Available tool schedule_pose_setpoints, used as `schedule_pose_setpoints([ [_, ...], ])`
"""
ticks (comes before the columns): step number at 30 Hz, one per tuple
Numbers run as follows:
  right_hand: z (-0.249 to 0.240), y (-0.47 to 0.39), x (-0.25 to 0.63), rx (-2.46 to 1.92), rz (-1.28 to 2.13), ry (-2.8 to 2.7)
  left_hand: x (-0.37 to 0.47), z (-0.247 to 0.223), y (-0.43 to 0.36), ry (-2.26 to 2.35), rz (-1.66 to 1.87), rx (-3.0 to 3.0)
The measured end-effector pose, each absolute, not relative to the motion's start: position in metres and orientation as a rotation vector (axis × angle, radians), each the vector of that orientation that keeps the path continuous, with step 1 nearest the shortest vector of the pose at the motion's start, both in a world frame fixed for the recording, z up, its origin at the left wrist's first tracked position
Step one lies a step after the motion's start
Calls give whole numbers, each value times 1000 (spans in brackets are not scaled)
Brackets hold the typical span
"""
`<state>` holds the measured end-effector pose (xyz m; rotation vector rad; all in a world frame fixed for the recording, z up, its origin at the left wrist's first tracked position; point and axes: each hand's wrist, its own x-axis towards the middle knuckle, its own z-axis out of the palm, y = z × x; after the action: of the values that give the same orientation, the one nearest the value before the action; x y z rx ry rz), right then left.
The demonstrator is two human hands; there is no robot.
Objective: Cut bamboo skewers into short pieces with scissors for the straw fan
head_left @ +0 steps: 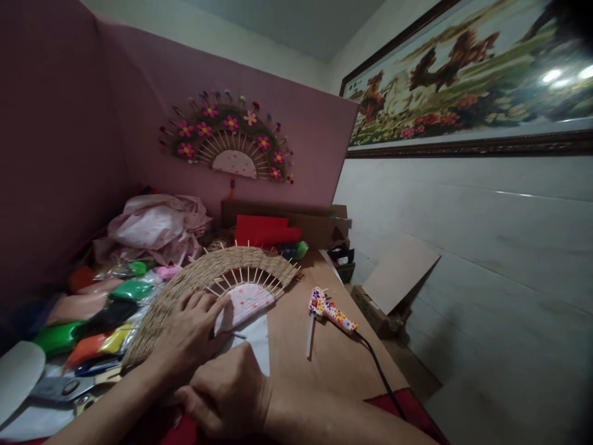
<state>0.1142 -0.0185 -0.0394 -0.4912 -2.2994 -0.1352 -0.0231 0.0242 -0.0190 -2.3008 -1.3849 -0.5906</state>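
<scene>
A half-round fan (160,312) lies on the table, its broad band woven from tan cord over thin wooden sticks. At its centre is a white half-disc (248,303) with pink-red dots. My left hand (197,324) rests on the fan with fingers apart, its fingertips on the woven band and beside the half-disc. Closer to me, my right hand (231,389) is closed, thumb against curled fingers. What it pinches, if anything, is hidden. A white sheet (254,346) lies under the fan. To the right is a flower-patterned glue gun (331,311) with a glue stick.
Bagged coloured materials (125,290) and bunched pink cloth (160,225) fill the left side. Scissors (69,389) lie at lower left. Red felt (262,230) is at the back. The glue gun's black cord (377,364) runs off the front. A decorated fan (227,139) hangs on the pink panel.
</scene>
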Motion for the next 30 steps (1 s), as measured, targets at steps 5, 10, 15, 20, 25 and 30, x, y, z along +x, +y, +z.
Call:
schedule_pose_setpoints([
  [5,-40,-17,114,-511,-112,-2244,-22,-15,24,-1310,-650,-2297],
  [10,-40,-16,113,-505,-77,-2211,-23,-13,24,-1221,-762,-2332],
  [15,-37,-17,117,-571,150,-2029,-22,-5,21,-1285,-905,-2252],
  [20,-28,-4,125,-857,618,-1429,-24,6,17,-1292,-1082,-2105],
  [25,-15,17,139,-575,1149,-1164,-25,14,10,-1184,-1147,-2078],
  [30,-9,18,142,-459,1461,-1110,-23,17,3,-1099,-1045,-2191],
])
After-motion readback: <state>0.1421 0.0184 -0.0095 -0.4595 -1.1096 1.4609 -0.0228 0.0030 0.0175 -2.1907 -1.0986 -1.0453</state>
